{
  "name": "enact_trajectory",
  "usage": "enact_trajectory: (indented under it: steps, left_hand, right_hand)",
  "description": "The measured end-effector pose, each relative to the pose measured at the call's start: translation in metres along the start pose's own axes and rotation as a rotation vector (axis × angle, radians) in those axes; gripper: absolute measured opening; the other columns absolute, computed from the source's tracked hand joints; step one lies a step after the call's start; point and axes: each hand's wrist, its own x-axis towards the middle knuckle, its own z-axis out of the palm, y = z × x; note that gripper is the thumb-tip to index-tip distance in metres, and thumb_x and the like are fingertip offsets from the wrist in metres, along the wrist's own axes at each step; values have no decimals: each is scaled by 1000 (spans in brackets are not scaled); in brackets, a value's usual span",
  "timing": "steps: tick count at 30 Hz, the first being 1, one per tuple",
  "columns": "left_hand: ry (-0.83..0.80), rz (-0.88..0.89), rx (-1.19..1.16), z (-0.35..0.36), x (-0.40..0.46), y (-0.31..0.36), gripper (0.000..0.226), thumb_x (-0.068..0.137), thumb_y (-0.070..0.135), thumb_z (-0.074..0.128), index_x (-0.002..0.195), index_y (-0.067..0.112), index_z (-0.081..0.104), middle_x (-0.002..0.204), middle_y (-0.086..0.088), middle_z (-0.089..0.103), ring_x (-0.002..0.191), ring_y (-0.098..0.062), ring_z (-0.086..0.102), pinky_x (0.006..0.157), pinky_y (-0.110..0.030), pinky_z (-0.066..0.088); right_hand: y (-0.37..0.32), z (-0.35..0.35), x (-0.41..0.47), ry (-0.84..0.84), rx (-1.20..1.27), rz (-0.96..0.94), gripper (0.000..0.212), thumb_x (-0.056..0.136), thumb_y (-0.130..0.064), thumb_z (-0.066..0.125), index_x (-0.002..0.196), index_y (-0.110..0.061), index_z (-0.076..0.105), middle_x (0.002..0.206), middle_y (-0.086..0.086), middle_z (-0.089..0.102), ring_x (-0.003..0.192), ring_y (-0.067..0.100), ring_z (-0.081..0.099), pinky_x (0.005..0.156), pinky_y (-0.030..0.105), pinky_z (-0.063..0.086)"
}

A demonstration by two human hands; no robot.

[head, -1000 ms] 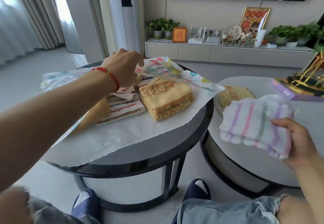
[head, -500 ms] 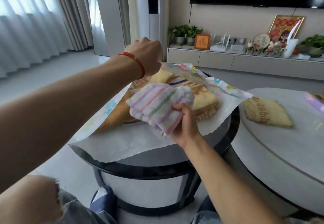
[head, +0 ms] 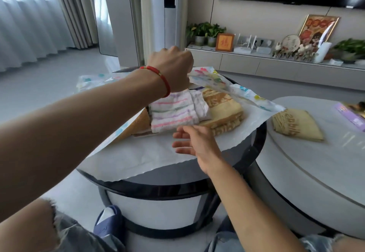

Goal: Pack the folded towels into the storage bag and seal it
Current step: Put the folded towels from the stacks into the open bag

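The storage bag (head: pixel 162 159) lies on the dark round table (head: pixel 254 149), white underneath with a clear, colour-printed top flap. My left hand (head: pixel 173 68) pinches that flap (head: pixel 233 89) and holds it lifted. Inside the mouth lie a pastel-striped white towel (head: pixel 173 113), a yellow lettered towel (head: pixel 225 115) to its right and a tan towel (head: pixel 138 125) to its left. My right hand (head: pixel 193 141) hovers just in front of the striped towel with fingers spread, holding nothing. Another yellow folded towel (head: pixel 296 125) lies on the grey round table (head: pixel 316 172) to the right.
A purple box (head: pixel 351 115) sits at the grey table's far right edge. Behind the tables a low cabinet (head: pixel 276 66) carries plants, frames and ornaments under a wall television. My knees and slippers are below the dark table's front rim.
My right hand carried the striped towel from the grey table into the bag's mouth, let it go and drew back a little. My left hand kept the flap lifted.
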Motion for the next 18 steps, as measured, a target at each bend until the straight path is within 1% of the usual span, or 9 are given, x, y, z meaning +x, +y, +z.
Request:
enact_trajectory:
  steps: [2, 5, 7, 9, 11, 14, 16, 17, 18]
  left_hand:
    - [7, 27, 22, 7, 0, 14, 27, 91, 25, 62, 118, 24, 67, 112, -9, 67, 98, -37, 65, 67, -36, 41]
    - [-14, 93, 51, 18, 3, 37, 28, 91, 20, 61, 118, 24, 66, 110, -10, 67, 97, -37, 66, 66, -36, 39]
    - [-24, 140, 59, 24, 8, 52, 33, 89, 16, 60, 120, 26, 66, 112, -10, 67, 99, -37, 66, 66, -36, 41]
    - [-28, 179, 68, 30, 14, 69, 36, 88, 15, 60, 121, 27, 65, 115, -11, 66, 102, -38, 65, 69, -38, 42]
    - [-32, 212, 80, 38, 21, 89, 36, 88, 14, 58, 122, 26, 65, 118, -11, 64, 105, -39, 63, 68, -38, 40]
    - [-30, 268, 97, 52, 34, 118, 36, 89, 12, 55, 122, 23, 64, 118, -11, 64, 106, -38, 63, 68, -38, 40]
    - [-29, 286, 108, 61, 43, 136, 36, 89, 10, 55, 122, 22, 63, 116, -10, 65, 104, -38, 63, 66, -37, 38]
    - [-28, 291, 115, 66, 47, 143, 36, 89, 10, 55, 121, 22, 63, 114, -10, 65, 102, -37, 64, 65, -37, 37]
    - [-29, 291, 119, 71, 51, 150, 35, 89, 9, 55, 121, 22, 63, 112, -11, 65, 100, -37, 64, 64, -37, 36]
  right_hand:
    - [-6, -33, -14, 29, -99, -82, 18, 97, -18, 62, 95, -5, 74, 86, 11, 78, 66, 28, 74, 51, 30, 59]
    - [-11, -98, -32, 116, -214, -129, 20, 91, -24, 66, 87, -8, 76, 82, 12, 78, 60, 30, 73, 47, 29, 55]
    - [-10, -151, -35, 268, -272, -118, 21, 83, -29, 68, 78, -11, 77, 77, 15, 77, 55, 28, 71, 44, 27, 52]
    - [-7, -204, -27, 478, -333, -89, 20, 78, -28, 67, 73, -10, 76, 76, 18, 77, 53, 26, 71, 45, 28, 53]
    - [-2, -253, -13, 642, -390, -27, 18, 82, -23, 65, 74, -10, 75, 82, 22, 77, 60, 26, 72, 54, 32, 56]
    - [4, -311, 11, 814, -444, 37, 14, 89, -19, 64, 82, -13, 75, 96, 26, 77, 80, 35, 75, 76, 44, 62]
    - [6, -341, 25, 913, -560, 71, 20, 90, -22, 65, 98, -8, 78, 105, 26, 76, 98, 41, 73, 90, 48, 59]
    - [6, -352, 33, 951, -600, 91, 29, 90, -23, 65, 109, -3, 76, 113, 27, 74, 106, 43, 70, 94, 47, 57]
    - [5, -360, 41, 980, -608, 120, 40, 91, -25, 66, 121, 2, 70, 125, 30, 68, 115, 44, 66, 96, 45, 54]
